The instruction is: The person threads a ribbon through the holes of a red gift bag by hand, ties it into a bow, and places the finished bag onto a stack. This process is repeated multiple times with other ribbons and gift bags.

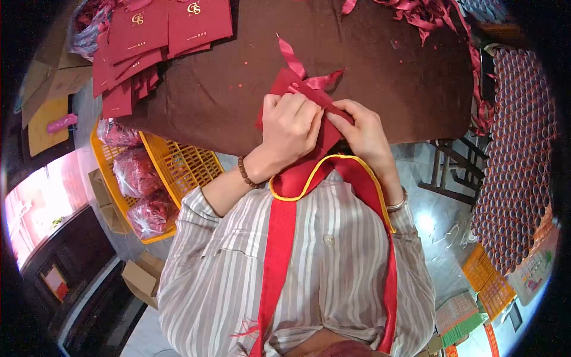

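Both hands are at a small dark red bag at the table's near edge. My left hand lies over the bag's left part, fingers curled and pressed together on it. On the right side, my right hand pinches the bag's edge between thumb and fingers. A red ribbon comes out of the bag's far end and lies on the brown cloth, with a second tail pointing right. What is under my left fingers is hidden.
Stacked red bags with gold print lie at the table's far left. Loose red ribbons are at the far right. Yellow crates with plastic-wrapped bundles stand at the lower left. A patterned surface stands at the right.
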A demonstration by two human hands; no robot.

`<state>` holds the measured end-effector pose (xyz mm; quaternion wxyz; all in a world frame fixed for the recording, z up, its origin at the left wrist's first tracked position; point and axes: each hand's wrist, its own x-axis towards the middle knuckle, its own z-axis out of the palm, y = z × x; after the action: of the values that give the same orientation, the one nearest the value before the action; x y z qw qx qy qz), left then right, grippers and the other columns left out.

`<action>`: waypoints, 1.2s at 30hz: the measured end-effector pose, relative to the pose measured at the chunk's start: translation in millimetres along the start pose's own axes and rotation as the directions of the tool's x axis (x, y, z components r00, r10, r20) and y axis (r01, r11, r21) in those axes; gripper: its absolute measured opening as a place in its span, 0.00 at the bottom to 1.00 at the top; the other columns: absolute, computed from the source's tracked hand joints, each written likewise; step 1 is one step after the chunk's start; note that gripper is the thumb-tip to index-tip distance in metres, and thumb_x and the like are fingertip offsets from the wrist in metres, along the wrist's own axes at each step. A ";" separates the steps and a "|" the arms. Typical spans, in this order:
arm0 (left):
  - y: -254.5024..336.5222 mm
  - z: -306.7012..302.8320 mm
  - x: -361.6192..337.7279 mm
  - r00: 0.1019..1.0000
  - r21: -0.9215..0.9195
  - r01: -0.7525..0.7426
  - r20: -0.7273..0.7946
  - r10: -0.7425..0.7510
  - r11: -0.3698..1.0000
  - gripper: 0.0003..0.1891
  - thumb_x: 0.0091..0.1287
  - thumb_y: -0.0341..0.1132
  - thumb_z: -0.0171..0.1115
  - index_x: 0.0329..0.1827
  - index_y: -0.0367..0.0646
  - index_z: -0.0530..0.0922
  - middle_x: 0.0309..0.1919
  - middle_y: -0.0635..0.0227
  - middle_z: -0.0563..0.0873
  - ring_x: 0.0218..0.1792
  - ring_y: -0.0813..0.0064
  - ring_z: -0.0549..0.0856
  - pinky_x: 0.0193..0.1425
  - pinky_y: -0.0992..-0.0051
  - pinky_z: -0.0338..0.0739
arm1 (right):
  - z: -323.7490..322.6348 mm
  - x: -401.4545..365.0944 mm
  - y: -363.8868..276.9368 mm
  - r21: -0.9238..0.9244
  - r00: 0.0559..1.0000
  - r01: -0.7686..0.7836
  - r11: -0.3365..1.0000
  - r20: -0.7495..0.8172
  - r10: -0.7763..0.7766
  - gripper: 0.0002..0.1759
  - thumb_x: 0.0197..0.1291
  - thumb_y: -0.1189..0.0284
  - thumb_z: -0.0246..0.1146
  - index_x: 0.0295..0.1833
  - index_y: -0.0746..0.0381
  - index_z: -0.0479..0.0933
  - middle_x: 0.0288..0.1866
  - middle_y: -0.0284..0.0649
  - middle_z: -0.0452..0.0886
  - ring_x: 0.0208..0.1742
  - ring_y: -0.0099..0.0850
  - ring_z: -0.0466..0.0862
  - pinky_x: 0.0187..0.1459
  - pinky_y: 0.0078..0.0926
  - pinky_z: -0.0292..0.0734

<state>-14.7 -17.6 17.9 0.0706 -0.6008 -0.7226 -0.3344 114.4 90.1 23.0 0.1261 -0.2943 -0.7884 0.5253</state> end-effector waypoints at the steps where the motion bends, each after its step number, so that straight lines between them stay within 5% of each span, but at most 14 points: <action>1: 0.4 1.2 0.3 1.000 -0.001 0.000 -0.001 0.000 1.000 0.05 0.50 0.29 0.65 0.26 0.45 0.75 0.22 0.70 0.75 0.27 0.69 0.76 0.35 0.70 0.62 | -0.4 0.2 0.4 0.007 0.999 -0.031 0.999 0.011 0.031 0.12 0.57 0.71 0.60 0.44 0.67 0.76 0.39 0.51 0.80 0.42 0.47 0.80 0.43 0.35 0.74; 2: 0.8 2.9 0.4 1.000 -0.013 -0.011 -0.016 0.011 1.000 0.06 0.51 0.30 0.64 0.24 0.46 0.74 0.21 0.70 0.74 0.27 0.70 0.75 0.34 0.69 0.61 | -1.0 0.4 0.6 0.006 0.999 -0.032 0.999 0.011 0.031 0.12 0.57 0.71 0.60 0.44 0.67 0.76 0.39 0.51 0.80 0.42 0.47 0.80 0.43 0.35 0.74; 4: 0.7 5.3 -0.3 0.999 -0.028 -0.022 -0.032 0.021 0.999 0.07 0.52 0.31 0.63 0.22 0.46 0.72 0.21 0.70 0.72 0.26 0.71 0.74 0.34 0.69 0.60 | -3.0 0.8 0.2 -0.041 0.999 -0.034 0.999 0.040 0.036 0.12 0.58 0.73 0.60 0.45 0.69 0.75 0.35 0.44 0.81 0.37 0.26 0.80 0.40 0.23 0.74; 8: 0.1 5.7 -1.2 0.999 -0.054 0.000 -0.035 -0.002 0.999 0.07 0.52 0.31 0.63 0.23 0.46 0.73 0.21 0.70 0.73 0.27 0.70 0.75 0.35 0.69 0.60 | -4.7 1.5 -1.3 0.020 0.995 -0.068 0.997 0.072 0.067 0.12 0.59 0.72 0.60 0.45 0.69 0.75 0.33 0.44 0.81 0.36 0.23 0.79 0.39 0.23 0.74; 10: 0.0 4.5 -0.8 1.000 -0.063 0.017 -0.018 -0.018 0.998 0.07 0.52 0.31 0.64 0.24 0.46 0.73 0.22 0.70 0.73 0.27 0.70 0.75 0.35 0.69 0.60 | -3.0 2.8 4.1 0.036 0.993 -0.094 0.995 0.081 0.091 0.13 0.58 0.70 0.59 0.44 0.68 0.75 0.40 0.53 0.80 0.43 0.46 0.81 0.43 0.35 0.74; 11: 0.0 3.8 -0.7 1.000 -0.060 0.029 -0.010 -0.030 0.998 0.06 0.51 0.30 0.65 0.25 0.45 0.74 0.22 0.70 0.74 0.27 0.69 0.76 0.35 0.69 0.62 | -2.6 3.0 7.5 0.035 0.993 -0.093 0.995 0.082 0.090 0.13 0.58 0.70 0.59 0.44 0.68 0.75 0.40 0.53 0.80 0.43 0.46 0.81 0.43 0.35 0.74; 13: -0.2 1.9 -0.4 0.999 -0.055 0.042 -0.002 -0.042 0.998 0.05 0.50 0.28 0.65 0.27 0.45 0.76 0.23 0.70 0.76 0.28 0.69 0.77 0.34 0.70 0.63 | -2.6 3.7 11.3 0.036 0.993 -0.045 0.998 0.110 0.040 0.11 0.62 0.72 0.58 0.47 0.67 0.75 0.37 0.34 0.81 0.39 0.19 0.77 0.39 0.19 0.74; 14: -0.8 0.6 -0.4 0.999 -0.059 0.045 -0.003 -0.045 0.997 0.05 0.50 0.29 0.65 0.27 0.45 0.76 0.23 0.69 0.76 0.28 0.69 0.77 0.34 0.70 0.63 | -3.9 3.0 8.6 0.036 0.993 -0.044 0.998 0.110 0.040 0.11 0.62 0.72 0.58 0.47 0.67 0.75 0.37 0.34 0.81 0.39 0.19 0.77 0.39 0.19 0.74; 16: 0.5 -1.2 -0.1 0.999 -0.063 0.049 -0.004 -0.050 0.997 0.05 0.50 0.29 0.65 0.27 0.45 0.76 0.23 0.69 0.76 0.28 0.69 0.77 0.34 0.70 0.62 | -9.1 1.2 -3.7 0.298 0.945 -0.304 0.905 0.214 0.247 0.12 0.64 0.72 0.56 0.49 0.66 0.75 0.41 0.31 0.79 0.40 0.18 0.76 0.41 0.17 0.73; 20: 4.5 -0.6 -0.9 0.999 -0.042 0.032 0.008 -0.032 0.999 0.05 0.50 0.29 0.65 0.26 0.45 0.76 0.23 0.70 0.75 0.27 0.69 0.76 0.34 0.70 0.62 | -7.7 0.8 1.2 0.399 0.933 -0.327 0.857 0.282 0.224 0.13 0.64 0.71 0.56 0.51 0.66 0.74 0.43 0.31 0.78 0.40 0.18 0.76 0.42 0.15 0.73; 29: 8.8 -0.7 0.5 1.000 0.014 -0.010 0.003 0.010 1.000 0.06 0.49 0.29 0.65 0.26 0.45 0.75 0.23 0.70 0.75 0.28 0.71 0.76 0.35 0.70 0.62 | -5.0 -2.8 -5.7 0.157 0.952 -0.274 0.949 0.185 0.244 0.14 0.60 0.73 0.59 0.51 0.66 0.74 0.45 0.37 0.77 0.45 0.22 0.77 0.44 0.18 0.73; 31: 9.1 0.4 0.2 1.000 0.026 -0.019 0.010 0.019 0.999 0.06 0.48 0.29 0.65 0.26 0.45 0.75 0.23 0.70 0.75 0.28 0.71 0.76 0.35 0.70 0.62 | 1.7 -5.2 0.8 -0.140 0.980 0.175 0.975 -0.076 -0.187 0.13 0.56 0.75 0.61 0.48 0.64 0.77 0.47 0.42 0.75 0.45 0.31 0.76 0.45 0.24 0.72; 36: 6.3 7.1 -4.1 0.999 0.021 -0.042 -0.019 0.042 0.999 0.07 0.51 0.32 0.63 0.23 0.47 0.72 0.21 0.70 0.72 0.26 0.71 0.74 0.34 0.69 0.60 | 8.8 -9.8 -6.5 -0.496 0.948 0.155 0.854 -0.167 -0.269 0.13 0.50 0.74 0.64 0.44 0.60 0.80 0.48 0.41 0.72 0.44 0.37 0.73 0.45 0.31 0.71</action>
<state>-5.7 -16.5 12.9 0.0907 -0.6119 -0.7125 -0.3313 115.6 75.8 26.2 0.1980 -0.2857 -0.9008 0.2601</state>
